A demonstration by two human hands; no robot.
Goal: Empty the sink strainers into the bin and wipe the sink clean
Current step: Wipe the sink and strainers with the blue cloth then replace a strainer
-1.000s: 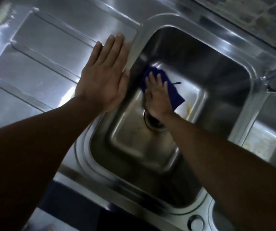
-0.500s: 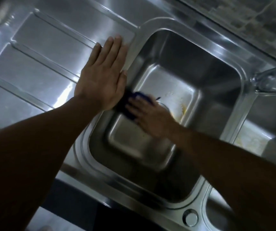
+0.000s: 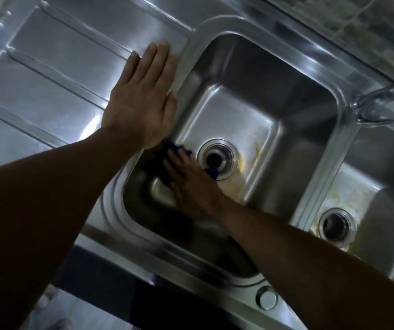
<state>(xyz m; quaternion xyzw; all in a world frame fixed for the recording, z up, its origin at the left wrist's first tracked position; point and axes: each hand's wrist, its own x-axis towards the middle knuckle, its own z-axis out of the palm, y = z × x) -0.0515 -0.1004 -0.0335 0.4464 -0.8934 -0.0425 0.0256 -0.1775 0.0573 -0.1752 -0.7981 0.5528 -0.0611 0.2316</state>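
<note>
Cloth (image 3: 165, 164) lies under the right hand (image 3: 191, 184), pressed flat on the basin (image 3: 293, 110) floor beside the drain (image 3: 217, 158); left hand (image 3: 141, 101) spreads flat on the drainboard (image 3: 55, 75) edge.

Dim light is glaring off the ribbed steel drainboard (image 3: 48, 75) at upper left; tiled wall (image 3: 357, 22) is running along the upper right; pale floor (image 3: 84, 315) is showing at lower left.

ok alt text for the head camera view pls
A person's right hand presses a dark blue cloth onto the floor of a steel sink basin beside its open drain. The left hand lies flat on the drainboard; yellowish stains remain.
</note>
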